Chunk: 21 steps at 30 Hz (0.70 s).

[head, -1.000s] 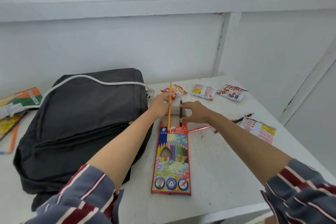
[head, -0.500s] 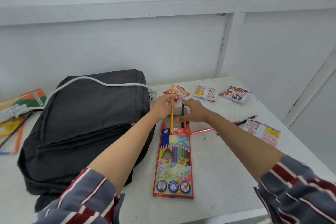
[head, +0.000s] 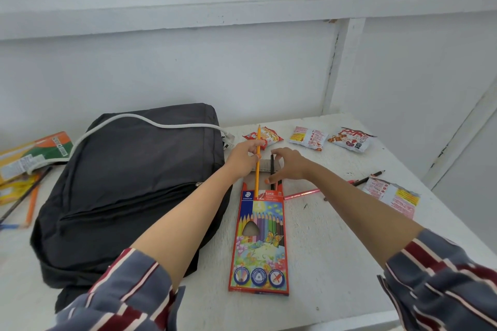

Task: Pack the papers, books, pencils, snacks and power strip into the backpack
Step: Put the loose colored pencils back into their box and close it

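Pencil [head: 257, 177] pinched left hand [head: 243, 157], black pencil [head: 272, 169] right hand [head: 289, 166].

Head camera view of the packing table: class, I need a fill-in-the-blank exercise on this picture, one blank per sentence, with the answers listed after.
1. The left hand holds a pencil coloured ____.
2. The cable lying across the backpack is ____.
3. Right of the backpack lie ____ snack packets.
4. The pink pencil lies to the ____ of the coloured pencil box.
Answers: yellow; white; four; right.
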{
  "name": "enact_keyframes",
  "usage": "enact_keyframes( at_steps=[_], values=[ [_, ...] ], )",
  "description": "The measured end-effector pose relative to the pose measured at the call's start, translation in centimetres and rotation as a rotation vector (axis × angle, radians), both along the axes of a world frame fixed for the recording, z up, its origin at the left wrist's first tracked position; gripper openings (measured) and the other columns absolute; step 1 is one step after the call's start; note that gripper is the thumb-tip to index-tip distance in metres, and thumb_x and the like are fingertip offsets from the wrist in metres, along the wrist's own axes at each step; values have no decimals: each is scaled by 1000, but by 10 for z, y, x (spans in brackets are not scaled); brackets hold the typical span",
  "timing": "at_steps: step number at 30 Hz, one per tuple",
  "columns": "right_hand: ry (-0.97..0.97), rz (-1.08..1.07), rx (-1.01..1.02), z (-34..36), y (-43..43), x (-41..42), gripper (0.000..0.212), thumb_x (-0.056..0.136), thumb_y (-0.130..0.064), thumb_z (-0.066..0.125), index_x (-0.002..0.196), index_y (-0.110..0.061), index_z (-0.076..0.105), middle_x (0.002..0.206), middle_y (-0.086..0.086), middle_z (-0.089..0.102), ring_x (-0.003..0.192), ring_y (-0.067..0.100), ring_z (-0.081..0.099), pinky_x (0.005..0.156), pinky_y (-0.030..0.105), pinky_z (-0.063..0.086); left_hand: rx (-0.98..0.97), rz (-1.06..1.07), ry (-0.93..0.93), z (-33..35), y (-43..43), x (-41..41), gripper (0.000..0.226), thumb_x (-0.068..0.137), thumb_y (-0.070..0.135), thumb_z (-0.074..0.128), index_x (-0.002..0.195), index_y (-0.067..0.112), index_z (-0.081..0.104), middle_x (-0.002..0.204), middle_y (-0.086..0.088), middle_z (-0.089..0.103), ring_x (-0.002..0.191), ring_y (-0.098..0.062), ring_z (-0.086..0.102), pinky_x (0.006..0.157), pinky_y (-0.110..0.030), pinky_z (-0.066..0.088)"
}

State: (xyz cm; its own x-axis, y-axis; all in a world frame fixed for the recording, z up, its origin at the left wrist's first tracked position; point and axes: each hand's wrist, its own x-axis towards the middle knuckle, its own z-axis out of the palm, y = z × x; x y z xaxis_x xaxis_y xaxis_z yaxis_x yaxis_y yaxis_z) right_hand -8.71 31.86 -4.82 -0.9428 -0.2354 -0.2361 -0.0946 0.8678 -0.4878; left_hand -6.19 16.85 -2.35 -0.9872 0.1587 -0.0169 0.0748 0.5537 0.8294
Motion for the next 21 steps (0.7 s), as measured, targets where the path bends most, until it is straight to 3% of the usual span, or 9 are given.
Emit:
enact_keyframes(
  at_steps=[4,12,21],
  values=[
    [4,-11,-79,1,1,2,92,78,-38,72,148,-15,17,150,10,30,136,28,30,111,41,27,-14,-17,-2,0,0,0,42,94,0,45,133,16,49,121,-8,53,121,-21,45,94,-24,34],
    [-69,-33,-185,-3,6,-3,83,74,-29,76,143,-20,30,146,6,34,133,25,33,108,40,31,-37,-30,10,0,0,1,43,94,0,45,135,15,48,127,-8,52,125,-21,42,93,-21,30],
    [-74,29,-220,-5,15,-2,67,77,-27,74,134,-19,41,140,3,40,114,14,39,95,30,36,-36,-8,-3,0,0,1,43,94,1,45,135,16,48,126,-8,52,128,-23,41,101,-30,35]
  ],
)
